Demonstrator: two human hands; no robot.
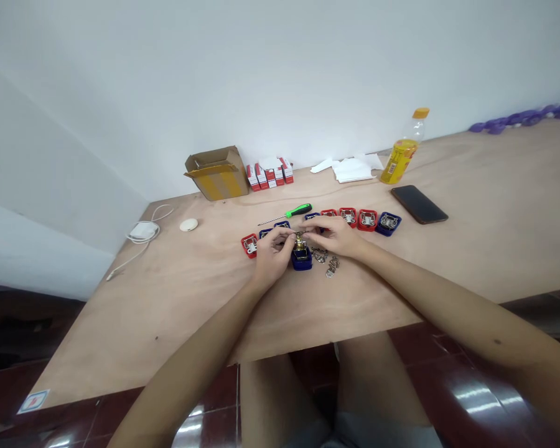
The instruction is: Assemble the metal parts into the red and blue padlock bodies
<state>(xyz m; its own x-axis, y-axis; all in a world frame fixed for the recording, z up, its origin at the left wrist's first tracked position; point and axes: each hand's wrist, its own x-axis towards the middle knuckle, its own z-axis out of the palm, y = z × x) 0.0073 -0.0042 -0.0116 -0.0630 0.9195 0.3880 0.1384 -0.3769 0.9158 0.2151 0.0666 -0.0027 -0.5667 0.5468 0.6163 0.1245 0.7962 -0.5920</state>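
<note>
My left hand and my right hand meet over a small camp stove of brass and wire. The fingers of both hands are closed at its top; any tiny part between the fingertips is too small to make out. The stove stands in or on an open blue plastic case. Close to my right hand lie several small loose metal parts. A red case with a folded metal stove in it lies left of my left hand, and blue cases are partly hidden behind my fingers.
Right of my hands stand red cases and a blue case. A green-black screwdriver lies behind them. Farther back are a cardboard box, small red-white boxes, papers, a bottle and a phone.
</note>
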